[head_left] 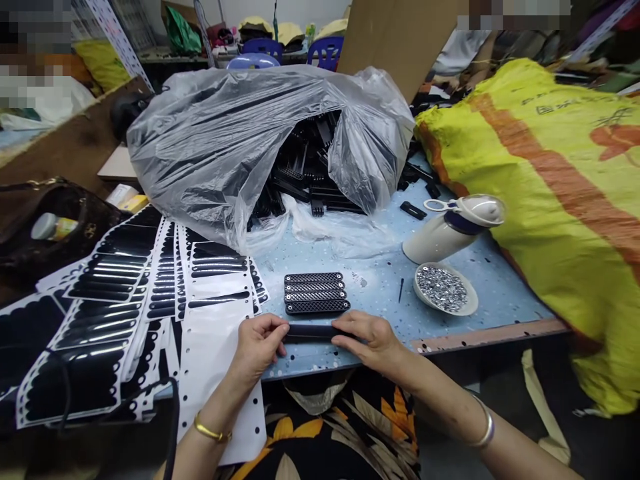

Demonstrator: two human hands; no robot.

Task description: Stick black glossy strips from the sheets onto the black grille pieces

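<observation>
Near the table's front edge, a narrow black strip (pixel 311 333) lies level between my two hands. My left hand (pixel 260 341) pinches its left end between thumb and fingers. Around the right end, my right hand (pixel 364 335) has its thumb and fingers closed. Just beyond the strip sits a black textured piece (pixel 316 293) made of several parallel bars, with small shiny rivets at the bar ends. Sheets of black stickers (pixel 220 280) on white backing spread to the left of my left hand, and my left forearm passes over a white sheet (pixel 215 353).
A big clear plastic bag (pixel 210 140) of black parts (pixel 300 173) fills the table's back. On the right stand a bowl of small silvery pieces (pixel 444 289), a white bottle (pixel 440 233) and a yellow sack (pixel 550 167). A dark handbag (pixel 30 227) is at far left.
</observation>
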